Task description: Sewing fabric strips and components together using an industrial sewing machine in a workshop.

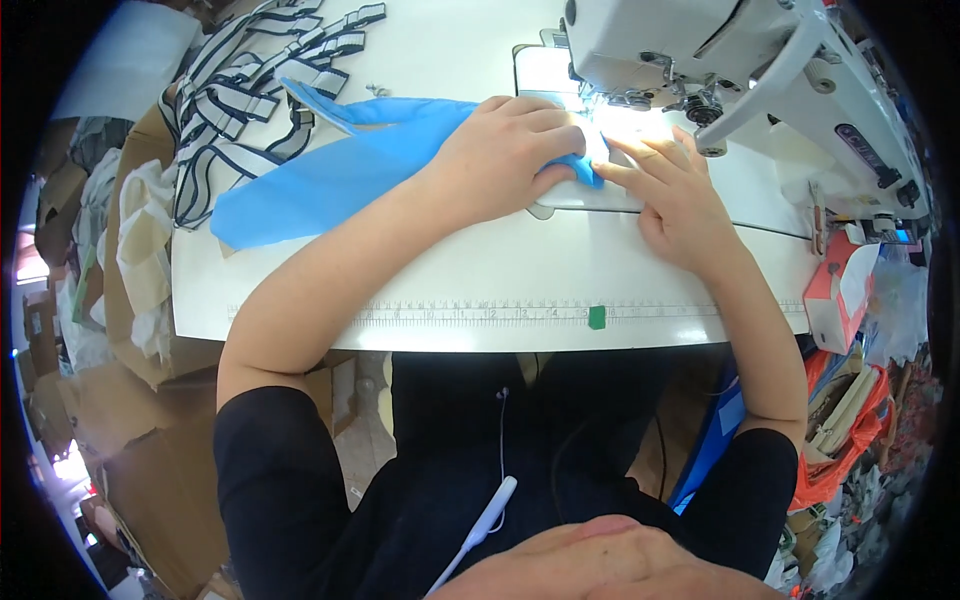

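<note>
White surface (660,285) carrying striped straps (250,104), sewing mach. (850,120); L grip (500,155) pinching blue cloth (340,185) nr mach.; R grip (682,195) touching cloth end, can't tell if gripping.

Near the upper centre of the frame, the person's left hand (510,155) lies over blue cloth (350,180) stretching leftward across a white table (450,275). The right hand (675,190) has its fingertips at the cloth's right end, beside the brightly lit needle area of a white sewing machine (645,35), upper right. Striped straps (232,108) lie in a heap, upper left.
</note>
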`<state>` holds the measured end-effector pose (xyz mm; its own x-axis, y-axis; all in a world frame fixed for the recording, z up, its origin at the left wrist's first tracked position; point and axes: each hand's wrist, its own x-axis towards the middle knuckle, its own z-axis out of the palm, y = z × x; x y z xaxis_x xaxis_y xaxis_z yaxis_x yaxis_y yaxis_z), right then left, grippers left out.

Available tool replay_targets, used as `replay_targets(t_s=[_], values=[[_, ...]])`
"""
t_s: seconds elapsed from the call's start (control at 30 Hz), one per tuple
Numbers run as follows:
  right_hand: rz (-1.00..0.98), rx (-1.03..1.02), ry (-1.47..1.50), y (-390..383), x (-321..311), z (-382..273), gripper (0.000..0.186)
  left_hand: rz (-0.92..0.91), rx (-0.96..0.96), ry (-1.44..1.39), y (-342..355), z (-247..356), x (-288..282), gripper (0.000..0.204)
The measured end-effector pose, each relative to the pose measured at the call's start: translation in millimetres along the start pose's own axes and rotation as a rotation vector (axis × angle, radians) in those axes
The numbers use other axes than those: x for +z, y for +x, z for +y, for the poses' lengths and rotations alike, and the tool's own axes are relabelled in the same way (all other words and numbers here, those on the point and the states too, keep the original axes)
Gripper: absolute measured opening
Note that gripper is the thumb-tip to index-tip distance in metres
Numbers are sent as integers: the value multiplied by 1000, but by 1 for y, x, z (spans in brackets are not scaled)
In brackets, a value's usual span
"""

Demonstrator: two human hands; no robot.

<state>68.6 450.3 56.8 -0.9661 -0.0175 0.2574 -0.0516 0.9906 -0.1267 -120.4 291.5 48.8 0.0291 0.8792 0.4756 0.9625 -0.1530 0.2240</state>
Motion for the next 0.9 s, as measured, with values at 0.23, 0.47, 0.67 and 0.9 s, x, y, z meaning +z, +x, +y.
replay_targets(t_s=[0.23,0.47,0.67,0.9], values=[[19,-11,24,3,1,6,54,-7,-22,24,1,-1,2,20],[38,-15,31,2,3,5,54,-28,-20,64,2,-1,3,18],[12,-1,22,1,3,3,56,-24,-20,34,1,1,0,19],[17,13,22,0,0,-2,57,3,14,108,1,5,-4,18]])
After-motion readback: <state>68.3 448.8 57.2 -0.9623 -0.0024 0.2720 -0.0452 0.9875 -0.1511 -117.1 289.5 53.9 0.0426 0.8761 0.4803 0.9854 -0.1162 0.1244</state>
